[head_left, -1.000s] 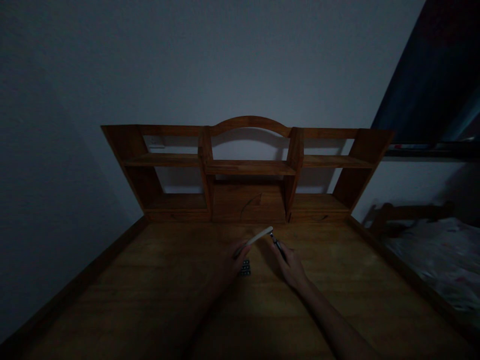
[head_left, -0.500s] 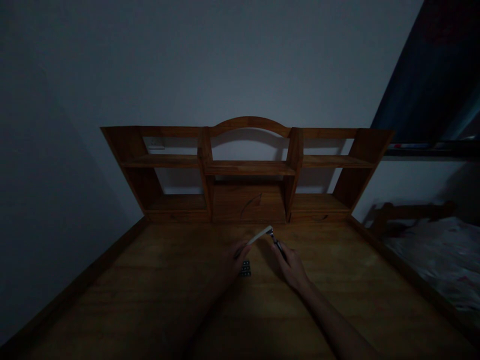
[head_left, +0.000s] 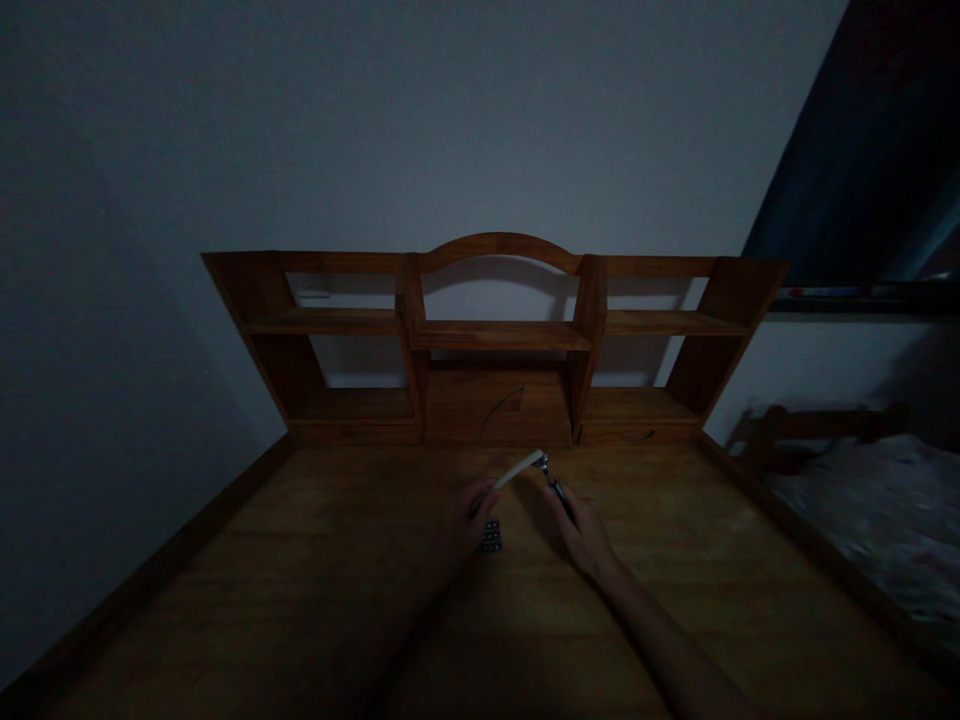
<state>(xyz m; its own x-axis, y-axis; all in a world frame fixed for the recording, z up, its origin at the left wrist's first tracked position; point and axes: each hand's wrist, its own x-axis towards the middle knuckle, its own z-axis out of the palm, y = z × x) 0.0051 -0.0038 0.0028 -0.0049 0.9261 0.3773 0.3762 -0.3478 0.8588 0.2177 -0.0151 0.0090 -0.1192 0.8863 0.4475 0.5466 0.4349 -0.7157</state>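
Wall (head_left: 480, 120) across the whole background, plain and grey-blue in the dim light. In front and below, a broad wooden desk (head_left: 697, 540), with raised edging along both sides. At its far end, a wooden shelf unit (head_left: 501, 335) in three sections, with an arched rail over the middle one and a thin curved mark on the panel beneath. At upper right, a dark blue cloth (head_left: 840, 180) on a slant; lower down, beyond the right edge of the desk, a pale crumpled heap (head_left: 885, 520), too dim for detail. Above the middle of the desk, a left hand (head_left: 466, 515), narrow in grip, with fingers closed on the near end of a pale strip (head_left: 517, 469). Level with it and a little apart, a right hand (head_left: 583, 532), wrapped around the dark handle of a small tool (head_left: 561, 496) with a bright metal head. Pale strip slightly bowed, up and across from the left hand into the space between and just beyond the hands, free end right at the metal head; contact or slight gap, impossible to tell. Smallest, a dark dotted piece (head_left: 492, 538) just beside the left hand, partly behind it.
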